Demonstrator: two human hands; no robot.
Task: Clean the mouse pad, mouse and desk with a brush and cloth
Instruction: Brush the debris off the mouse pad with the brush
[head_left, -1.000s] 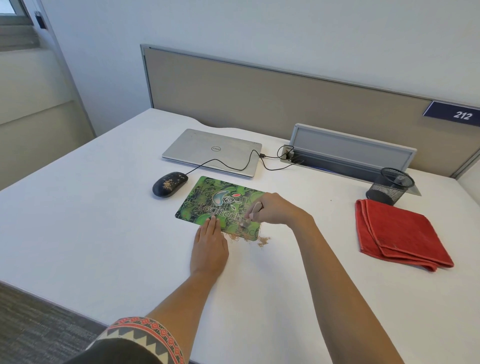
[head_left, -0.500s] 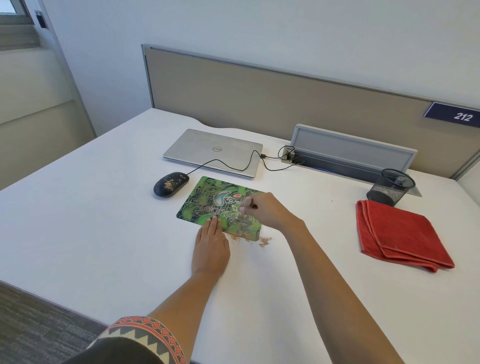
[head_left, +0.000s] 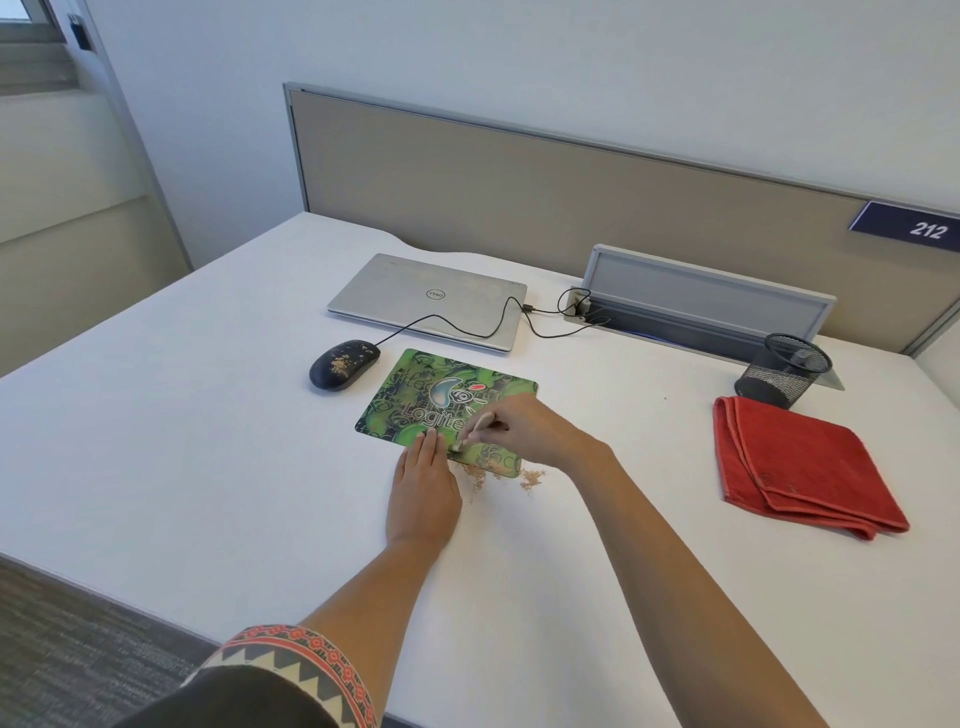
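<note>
In the head view, the left hand (head_left: 423, 488) is lying flat on the white worktop (head_left: 208, 441). Its fingers (head_left: 431, 441) are straight and pressed together, and their tips are resting on the near edge of the green mouse pad (head_left: 415, 395), holding it down. The right hand (head_left: 524, 428) is reaching in from the right side, and its fingers are pinching a small brush (head_left: 470, 434) with a pale handle. The lower end of the brush is touching the mouse pad just to the right of the left fingertips; I cannot tell the bristles clearly.

Brown crumbs (head_left: 530, 477) are lying on the near right corner of the pad and on the worktop just beside it, under the right wrist and close to the left fingers. The dark mouse (head_left: 343, 364) is sitting beyond the left fingers and to their left, near the far left corner of the pad, and it is carrying crumbs on its top. Its cable (head_left: 467, 322) is running over the closed silver laptop (head_left: 426, 299), which is lying farther behind the pad.

The red cloth (head_left: 800, 467) is lying folded, well apart to the right of the right fingers, with a black mesh cup (head_left: 787, 369) just behind it. A patterned sleeve (head_left: 291, 660) is showing at the bottom edge.
</note>
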